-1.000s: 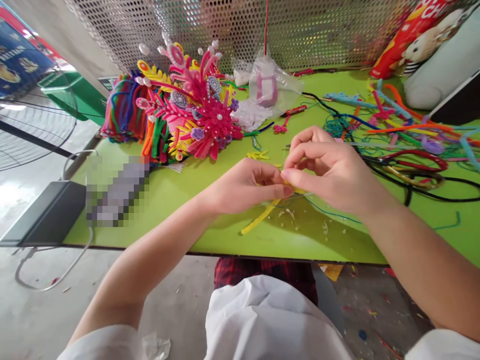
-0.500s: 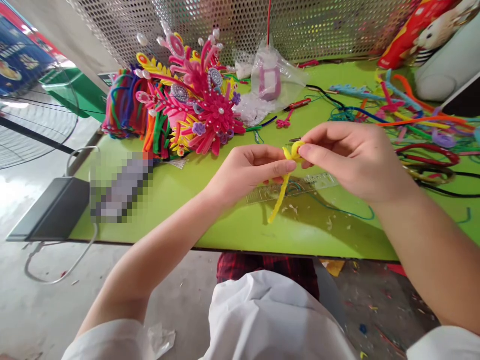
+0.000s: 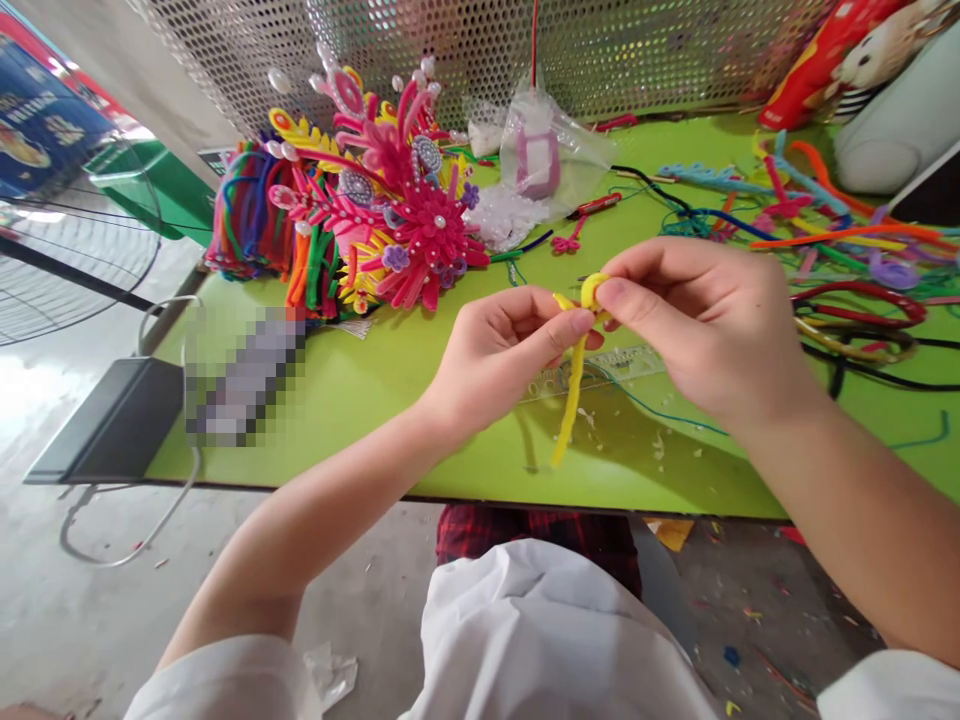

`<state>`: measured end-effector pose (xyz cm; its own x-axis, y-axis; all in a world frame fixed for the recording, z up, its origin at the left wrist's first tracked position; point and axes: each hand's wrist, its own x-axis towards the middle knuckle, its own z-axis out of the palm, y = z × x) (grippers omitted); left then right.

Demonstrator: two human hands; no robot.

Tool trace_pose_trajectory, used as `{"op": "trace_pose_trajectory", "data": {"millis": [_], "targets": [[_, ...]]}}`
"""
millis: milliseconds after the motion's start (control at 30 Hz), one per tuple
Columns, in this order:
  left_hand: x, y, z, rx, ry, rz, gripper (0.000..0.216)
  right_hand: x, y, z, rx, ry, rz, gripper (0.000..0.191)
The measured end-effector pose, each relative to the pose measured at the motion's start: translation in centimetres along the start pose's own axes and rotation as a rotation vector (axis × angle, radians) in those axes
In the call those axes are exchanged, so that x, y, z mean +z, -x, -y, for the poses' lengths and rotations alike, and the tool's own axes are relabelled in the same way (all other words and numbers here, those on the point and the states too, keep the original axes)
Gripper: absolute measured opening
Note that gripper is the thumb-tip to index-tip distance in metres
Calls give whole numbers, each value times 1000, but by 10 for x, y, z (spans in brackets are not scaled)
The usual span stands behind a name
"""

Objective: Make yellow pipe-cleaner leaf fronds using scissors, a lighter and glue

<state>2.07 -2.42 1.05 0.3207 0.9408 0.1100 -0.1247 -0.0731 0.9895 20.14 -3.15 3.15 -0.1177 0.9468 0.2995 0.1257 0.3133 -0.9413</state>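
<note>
Both my hands hold one yellow pipe cleaner (image 3: 571,390) above the green table (image 3: 360,390). My left hand (image 3: 501,350) pinches it between thumb and forefinger just below a small loop at its top. My right hand (image 3: 701,325) is closed on that loop from the right. The long tail hangs straight down toward the table. A clear plastic ruler (image 3: 604,368) lies flat on the table under my hands.
A pile of pink, yellow and purple pipe-cleaner flowers (image 3: 390,215) stands at the back left. A plastic bag (image 3: 544,155) sits against the perforated metal screen (image 3: 480,50). Loose coloured pipe cleaners, wires and scissors (image 3: 855,305) cover the right side. A fan (image 3: 67,250) stands at the left.
My hands rose off the table with the yellow pipe cleaner. Its top end has been bent into a small loop, and the tail now hangs down instead of lying flat.
</note>
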Motion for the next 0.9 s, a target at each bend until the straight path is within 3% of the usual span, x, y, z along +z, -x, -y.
{"op": "trace_pose_trajectory", "data": {"millis": [100, 233, 433, 633, 900], "targets": [[6, 1, 8, 7, 73, -77, 36, 3, -1, -7, 25, -112, -9, 18], [4, -2, 15, 45, 118, -115, 27, 6, -4, -19, 133, -208, 168, 30], [-25, -17, 2, 33, 32, -134, 38, -1, -7, -14, 117, -91, 148, 31], [-41, -25, -9, 81, -84, 79, 24, -8, -3, -9, 136, 65, 245, 31], [-35, -19, -4, -9, 0, 159, 30, -6, 0, -11, 69, 74, 332, 30]]}}
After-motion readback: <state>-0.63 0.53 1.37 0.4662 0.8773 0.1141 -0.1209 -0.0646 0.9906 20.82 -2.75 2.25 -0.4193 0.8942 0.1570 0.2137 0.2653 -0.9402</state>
